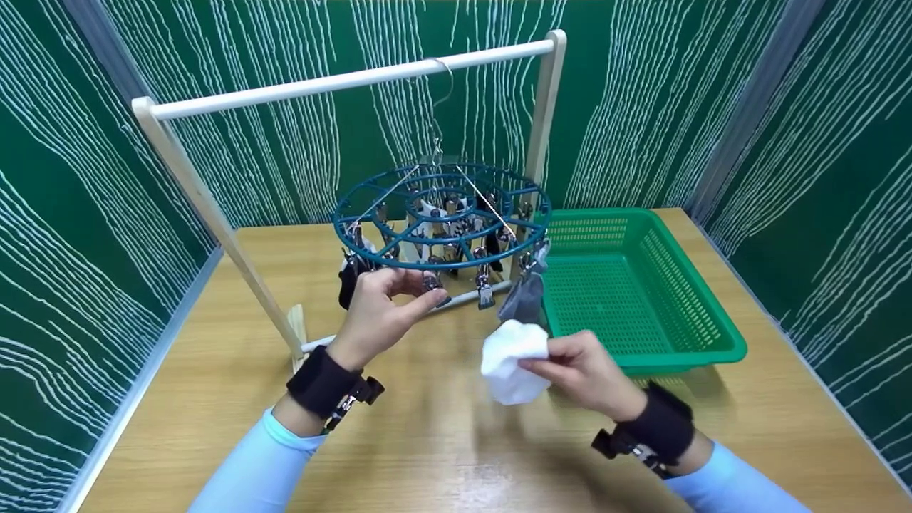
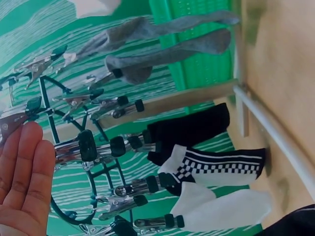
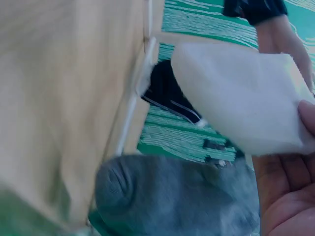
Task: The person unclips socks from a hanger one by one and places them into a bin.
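A round dark-green clip hanger [image 1: 442, 265] hangs from a wooden stand, with metal clips around its rings. At its front rim my left hand [image 1: 377, 310] pinches a metal clip [image 1: 432, 280] between thumb and fingers. Lower and to the right, my right hand [image 1: 588, 370] holds a white sock [image 1: 514, 362] by its edge, thumb on top. Grey socks [image 2: 172, 54] hang from clips at the hanger's right side, just behind the white sock. Black [image 2: 192, 129], checkered [image 2: 221, 164] and white socks [image 2: 226, 209] also hang from it.
A green plastic basket [image 1: 727, 331] stands on the wooden table [image 1: 427, 442] to the right, behind my right hand. The stand's white top bar [image 1: 349, 77] carries the hanger's hook, and a lower bar [image 1: 463, 298] runs under the hanger. Green walls enclose the table.
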